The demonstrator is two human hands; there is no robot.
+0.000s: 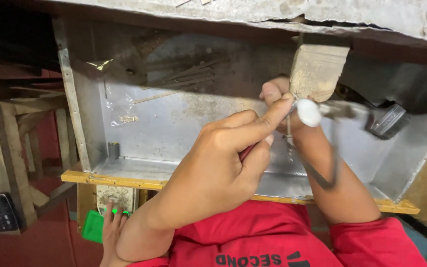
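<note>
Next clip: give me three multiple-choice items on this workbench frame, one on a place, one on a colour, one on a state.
1. Where does the small dark cylinder stand in the metal tray?
A. near its left front corner
B. against its right wall
C. at the middle of its back wall

2. What colour is the strip along the tray's front edge?
A. blue
B. yellow
C. white

3. How is the index finger of the left hand held?
A. curled into the palm
B. stretched out straight
C. hidden behind the tray

Key:
1. A, it stands beside the left wall, by the front edge.
2. B, the strip shows yellow.
3. B, the finger points at the white lump while the hand grips a slim red tool.
</note>
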